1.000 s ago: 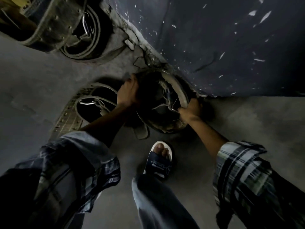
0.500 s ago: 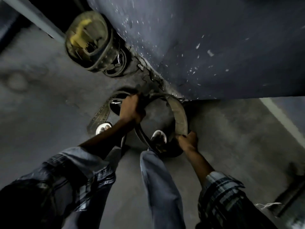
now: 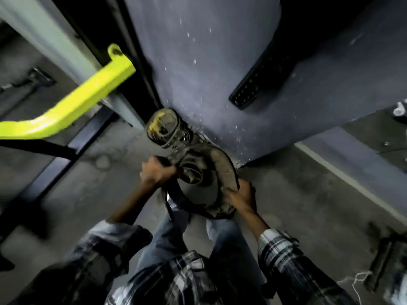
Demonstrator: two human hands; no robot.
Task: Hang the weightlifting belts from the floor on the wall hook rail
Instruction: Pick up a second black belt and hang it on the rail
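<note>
A worn looped weightlifting belt [image 3: 222,170] is being held up in the centre of the frame, above the person's jeans [image 3: 222,241] and clear of the concrete floor [image 3: 297,199]. The left hand [image 3: 157,172] is gripping its left edge with fingers curled tight around it, while the right hand [image 3: 241,195] is clasping its lower right edge, fingers wrapped over the leather. Just above it, 1 rolled belt [image 3: 164,128] is lying on the floor against the grey wall [image 3: 209,69]. A dark perforated belt [image 3: 253,84] is hanging on that wall at upper right. A yellow bar [image 3: 72,106] is crossing the upper left.
</note>
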